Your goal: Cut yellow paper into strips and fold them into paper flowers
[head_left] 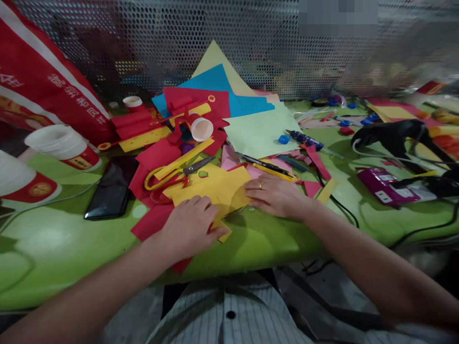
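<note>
A sheet of yellow paper (218, 184) lies across the pile in front of me, near the table's front edge. My left hand (191, 223) has its curled fingers on the sheet's near left part, thumb pointing right. At the right edge, my right hand (276, 195), with a ring on one finger, holds the paper under bent fingers. Just beyond the left hand are scissors with yellow handles (152, 177) and, partly covered, red handles (167, 188). A black and yellow utility knife (267, 165) rests beyond the right hand. Small yellow scraps (224, 231) show below the sheet.
Red paper (158, 222), blue paper (247, 104) and pale green paper (260, 131) are heaped behind. At left are a black phone (112, 188), paper cups (62, 145) and a red bag (43, 71). A purple box (387, 184) and black cables (346, 210) occupy the right.
</note>
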A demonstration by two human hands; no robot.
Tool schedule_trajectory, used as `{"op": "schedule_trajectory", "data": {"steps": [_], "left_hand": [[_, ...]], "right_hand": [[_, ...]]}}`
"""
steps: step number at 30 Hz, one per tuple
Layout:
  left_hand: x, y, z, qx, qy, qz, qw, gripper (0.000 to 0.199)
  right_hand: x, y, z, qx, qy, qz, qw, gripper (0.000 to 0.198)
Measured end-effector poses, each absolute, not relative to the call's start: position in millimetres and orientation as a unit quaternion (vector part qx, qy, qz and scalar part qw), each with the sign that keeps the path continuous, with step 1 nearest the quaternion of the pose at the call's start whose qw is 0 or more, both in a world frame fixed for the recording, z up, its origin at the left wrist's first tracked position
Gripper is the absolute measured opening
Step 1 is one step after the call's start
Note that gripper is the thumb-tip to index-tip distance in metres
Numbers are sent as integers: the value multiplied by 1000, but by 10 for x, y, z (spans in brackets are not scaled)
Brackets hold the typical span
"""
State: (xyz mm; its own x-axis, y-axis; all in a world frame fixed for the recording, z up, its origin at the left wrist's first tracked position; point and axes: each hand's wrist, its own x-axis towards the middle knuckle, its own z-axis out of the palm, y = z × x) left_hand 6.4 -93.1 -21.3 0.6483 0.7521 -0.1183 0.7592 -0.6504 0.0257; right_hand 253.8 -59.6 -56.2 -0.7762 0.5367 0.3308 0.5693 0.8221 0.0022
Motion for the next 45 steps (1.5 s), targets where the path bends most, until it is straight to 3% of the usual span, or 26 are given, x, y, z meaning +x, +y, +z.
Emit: {"op": "schedule_trajectory", "data": {"steps": [10,12,16,19,24,31,36,38,45], "left_hand": [[35,-964,-289,902,428,-42,38,19],[49,-977,-280,900,432,-43,34,20],[82,-1000,-269,894,445,-36,41,26],[100,-1000,-273,889,455,-38,36,23],[98,-993,-303,886,462,-25,27,27],[72,-975,-325,895,445,-23,19,24],[94,-969,-308,889,456,-25,26,28],[94,-962,-317,889,456,-14,36,31],[72,-946,-363,888,458,-13,34,27]], "right_hand": [[2212,-838,-455,-336,-926,-15,170,25],[2280,-854,-440,-380,-908,-39,174,22],[2498,-879,-387,-478,-841,-120,225,39],[2443,-905,-381,-389,-893,-84,211,23],[2170,-858,-516,-334,-929,-44,151,22],[2134,-797,-599,-347,-918,-13,193,21],[2435,-1007,-382,-412,-839,118,336,28],[2534,-1084,-303,-396,-840,176,328,38],[2208,-919,-447,-369,-914,3,169,19]]}}
